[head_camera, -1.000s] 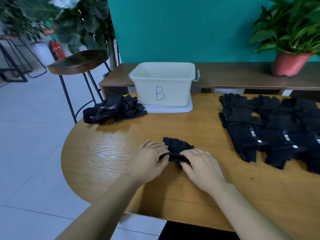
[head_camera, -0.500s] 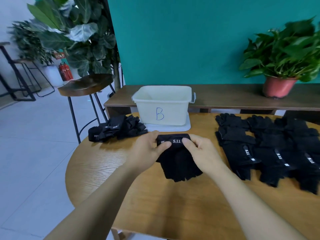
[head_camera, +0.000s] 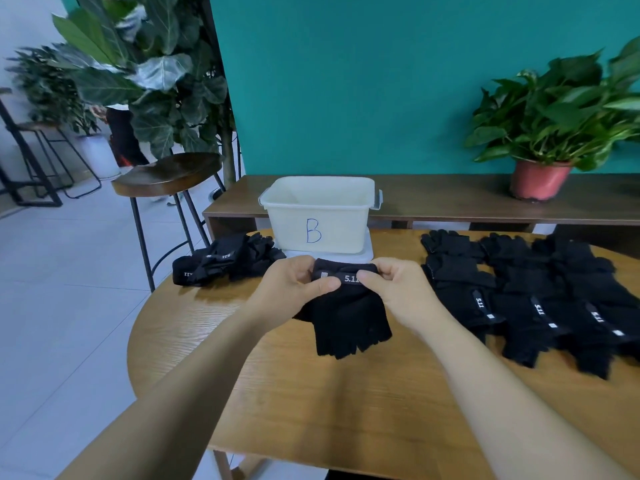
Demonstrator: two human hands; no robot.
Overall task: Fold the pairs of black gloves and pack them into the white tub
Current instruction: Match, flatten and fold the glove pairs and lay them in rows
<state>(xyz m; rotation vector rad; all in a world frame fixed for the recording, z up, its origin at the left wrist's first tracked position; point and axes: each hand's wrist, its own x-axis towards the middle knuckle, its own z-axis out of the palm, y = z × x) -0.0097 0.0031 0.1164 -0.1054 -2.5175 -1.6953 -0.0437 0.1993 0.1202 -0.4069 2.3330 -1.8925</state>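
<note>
- Two bare forearms reach in from the bottom edge over a round wooden table (head_camera: 346, 417).
- The left hand (head_camera: 289, 289) pinches the left end of the cuff of a pair of black gloves (head_camera: 346, 322), with the thumb on the near side and the curled fingers behind.
- The right hand (head_camera: 398, 289) pinches the right end of the same cuff in the same way, just beside a white "5.11" mark on the band.
- The pair is held at the middle of the table, cuff up and finger ends pointing toward the person. Whether the finger ends touch the wood cannot be told.
- To the person's left, near the table's edge, lies a loose heap of black gloves (head_camera: 225, 261).
- To the right, rows of black gloves (head_camera: 540, 296) lie flat and overlapping, with their white-marked cuff bands toward the near side.
- Just beyond the hands stands the white tub (head_camera: 346, 220), with a blue letter B on its front wall. As far as its inside shows, there are no gloves in it.
- The tub sits on a flat white lid (head_camera: 369, 251) at the table's far edge.
- Behind the table runs a low wooden bench (head_camera: 450, 199).
- A potted plant (head_camera: 554, 112) in a reddish pot stands on the bench at the right.
- A dark round stool (head_camera: 166, 173) stands on the tiled floor to the left.
- A tall leafy plant (head_camera: 156, 74) rises behind the stool.
- A teal wall (head_camera: 346, 81) is behind all of it.
</note>
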